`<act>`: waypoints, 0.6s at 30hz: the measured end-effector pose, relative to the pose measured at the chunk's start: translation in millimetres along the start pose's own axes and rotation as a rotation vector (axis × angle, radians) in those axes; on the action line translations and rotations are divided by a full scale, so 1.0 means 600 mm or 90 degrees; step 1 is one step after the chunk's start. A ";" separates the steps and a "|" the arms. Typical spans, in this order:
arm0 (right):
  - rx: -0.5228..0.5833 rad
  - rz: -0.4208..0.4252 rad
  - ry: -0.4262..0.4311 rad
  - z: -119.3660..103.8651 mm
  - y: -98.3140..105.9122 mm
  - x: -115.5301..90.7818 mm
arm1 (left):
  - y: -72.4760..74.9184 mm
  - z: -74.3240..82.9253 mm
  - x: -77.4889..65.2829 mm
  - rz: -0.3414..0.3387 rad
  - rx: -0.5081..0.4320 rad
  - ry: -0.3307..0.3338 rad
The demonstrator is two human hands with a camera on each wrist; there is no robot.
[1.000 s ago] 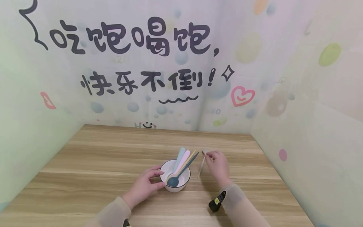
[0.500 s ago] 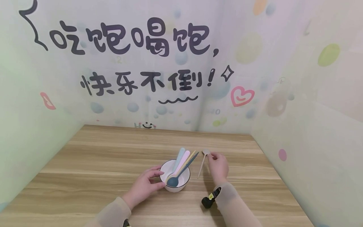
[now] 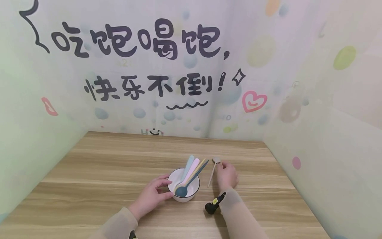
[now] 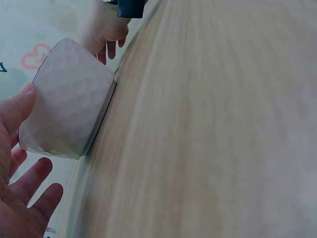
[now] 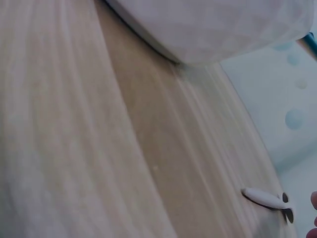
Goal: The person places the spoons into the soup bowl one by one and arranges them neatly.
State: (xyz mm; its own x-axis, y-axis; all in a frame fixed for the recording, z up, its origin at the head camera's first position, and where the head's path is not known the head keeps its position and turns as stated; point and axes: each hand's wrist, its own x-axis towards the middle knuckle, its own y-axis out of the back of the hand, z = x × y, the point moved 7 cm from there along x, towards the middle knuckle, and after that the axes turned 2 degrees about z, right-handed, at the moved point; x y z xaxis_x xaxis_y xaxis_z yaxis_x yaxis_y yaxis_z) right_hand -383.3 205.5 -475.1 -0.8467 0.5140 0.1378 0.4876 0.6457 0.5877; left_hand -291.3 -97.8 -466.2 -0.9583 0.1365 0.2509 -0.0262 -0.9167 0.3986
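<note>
In the head view a white bowl point(image 3: 184, 199) with a dark rim stands upright on the table. Light blue point(image 3: 189, 165), pink point(image 3: 195, 163), yellow point(image 3: 204, 160) and dark teal point(image 3: 181, 191) spoons lean inside it, handles towards the far right. My left hand point(image 3: 153, 194) holds the bowl's left side, thumb at the near rim and fingers further back. Right of the bowl a beige spoon point(image 3: 212, 174) lies on the table, its head at the far end. My right hand point(image 3: 227, 176) is beside that head. In the right wrist view, fingertips point(image 5: 314, 200) show a small gap from the spoon point(image 5: 265, 198).
The wood-grain table point(image 3: 98, 172) meets printed walls behind and at both sides. A black camera point(image 3: 212, 207) sits at my right wrist. Bare tabletop lies left of the bowl and right of my right hand.
My right hand has drawn away from the spoon's head, and its wrist has swung left and nearer the bowl. The beige spoon, the bowl and my left hand stay in place.
</note>
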 end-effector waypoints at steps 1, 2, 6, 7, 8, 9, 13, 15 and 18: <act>-0.007 0.001 -0.004 0.001 -0.002 0.000 | 0.000 0.000 0.000 -0.001 -0.001 0.000; -0.015 0.001 -0.007 0.002 -0.003 0.001 | 0.000 0.000 0.000 -0.002 -0.001 0.000; -0.043 0.005 -0.009 0.004 -0.011 0.001 | 0.000 0.000 0.000 -0.003 -0.002 0.000; -0.049 0.006 -0.006 0.003 -0.013 0.000 | 0.000 0.000 0.000 -0.003 -0.002 0.000; -0.052 0.006 -0.003 0.003 -0.015 0.000 | 0.000 0.000 0.000 -0.003 -0.001 0.000; -0.053 0.005 -0.002 0.002 -0.016 -0.001 | 0.000 0.000 0.000 -0.003 -0.003 0.000; -0.070 -0.006 0.004 -0.001 -0.022 -0.005 | -0.001 -0.002 0.001 -0.006 -0.009 0.003; -0.085 -0.016 0.010 -0.003 -0.024 -0.006 | -0.001 -0.002 0.001 -0.008 -0.014 0.001; -0.107 -0.033 0.025 -0.007 -0.028 -0.006 | -0.001 -0.002 0.001 -0.009 -0.018 -0.001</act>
State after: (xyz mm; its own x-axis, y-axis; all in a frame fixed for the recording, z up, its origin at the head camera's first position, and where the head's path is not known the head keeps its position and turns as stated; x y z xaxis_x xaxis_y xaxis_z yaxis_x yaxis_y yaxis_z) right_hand -389.4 190.7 -482.0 -0.8791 0.4577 0.1333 0.4035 0.5655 0.7193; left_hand -292.4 -97.7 -467.3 -0.9576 0.1501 0.2460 -0.0479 -0.9247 0.3777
